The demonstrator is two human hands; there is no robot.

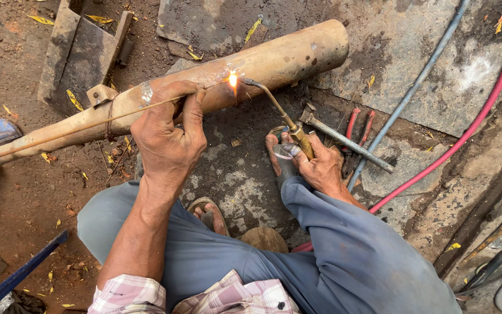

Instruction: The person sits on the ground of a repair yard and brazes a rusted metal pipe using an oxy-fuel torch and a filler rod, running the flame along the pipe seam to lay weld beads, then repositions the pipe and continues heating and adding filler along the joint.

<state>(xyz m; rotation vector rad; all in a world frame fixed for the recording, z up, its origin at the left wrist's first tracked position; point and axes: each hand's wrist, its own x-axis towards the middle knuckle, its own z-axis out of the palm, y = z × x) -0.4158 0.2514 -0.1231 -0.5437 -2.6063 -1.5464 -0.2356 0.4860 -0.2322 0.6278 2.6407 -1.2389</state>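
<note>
Here, left hand [168, 135] pinching thin filler rod [76, 129] against rusty pipe [251, 65]; right hand [321, 168] gripping torch [280, 113], flame touching pipe

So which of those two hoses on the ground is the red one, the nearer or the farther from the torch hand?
The red hose lies farther out; the grey-blue hose runs nearer the right hand.

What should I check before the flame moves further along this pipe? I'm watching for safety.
1. Torch firmly in the right hand: ok.
2. Filler rod in the left hand, its tip at the flame: ok.
3. Gloves: not ok, both hands bare.
4. Feet: not ok, open sandals, toes below the pipe.
5. Red hose and grey hose away from the flame: ok.
6. Eye protection: cannot tell.
</note>
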